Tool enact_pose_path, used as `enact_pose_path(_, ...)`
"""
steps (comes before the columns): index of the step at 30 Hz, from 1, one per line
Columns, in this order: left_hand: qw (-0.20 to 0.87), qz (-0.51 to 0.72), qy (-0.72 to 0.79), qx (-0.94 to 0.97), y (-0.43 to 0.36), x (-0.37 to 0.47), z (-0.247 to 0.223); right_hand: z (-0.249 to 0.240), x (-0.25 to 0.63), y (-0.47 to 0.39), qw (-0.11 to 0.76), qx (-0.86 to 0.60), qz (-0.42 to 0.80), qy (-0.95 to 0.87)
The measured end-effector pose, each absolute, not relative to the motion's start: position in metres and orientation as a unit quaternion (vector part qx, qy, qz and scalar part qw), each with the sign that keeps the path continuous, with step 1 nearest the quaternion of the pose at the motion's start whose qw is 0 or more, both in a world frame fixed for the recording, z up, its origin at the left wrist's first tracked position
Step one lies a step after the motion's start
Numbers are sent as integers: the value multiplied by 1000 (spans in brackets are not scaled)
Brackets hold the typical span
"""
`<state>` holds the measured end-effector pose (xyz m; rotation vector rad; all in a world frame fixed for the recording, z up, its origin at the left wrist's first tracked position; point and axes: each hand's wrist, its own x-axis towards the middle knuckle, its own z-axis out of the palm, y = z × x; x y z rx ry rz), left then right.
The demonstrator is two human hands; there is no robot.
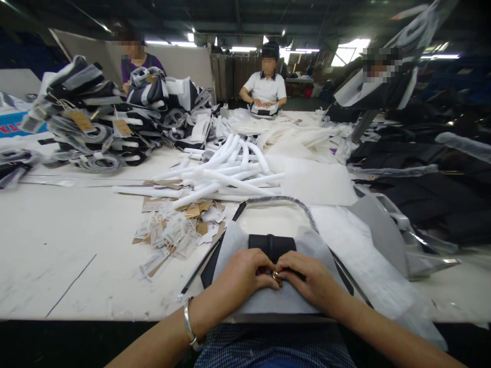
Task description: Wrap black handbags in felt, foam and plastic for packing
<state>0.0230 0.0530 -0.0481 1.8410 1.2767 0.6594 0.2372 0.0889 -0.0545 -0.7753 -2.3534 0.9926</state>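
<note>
A black handbag (207,273) lies at the table's front edge, mostly covered by a pale grey sheet (236,240). A black strap (271,245) with a raised band shows above the sheet. Over its middle, both hands meet at a small gold metal clasp (275,276). My left hand (243,273) pinches it from the left with thumb and forefinger. From the right, the closed fingers of my right hand (312,281) grip it too. Behind the strap, the plastic-wrapped handle (278,200) arches up. My fingers hide part of the clasp.
White foam tubes (230,171) and tags (172,230) lie ahead and to the left. Wrapped bags (95,117) are heaped at the far left. White sheets (318,184) and dark bags (429,199) lie on the right. Co-workers, one in a white shirt (266,87), are across the table.
</note>
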Motion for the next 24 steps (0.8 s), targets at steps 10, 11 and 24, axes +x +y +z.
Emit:
enact_pose_path(10, 334, 214, 497, 772, 50, 28, -45, -57, 239, 85, 245, -275, 367, -854)
enact_pose_path(11, 328, 209, 493, 778, 50, 28, -46, -57, 239, 84, 245, -278, 369, -852)
enact_pose_path(24, 346, 225, 502, 760, 52, 28, -58, -59, 231, 84, 246, -330, 383, -827)
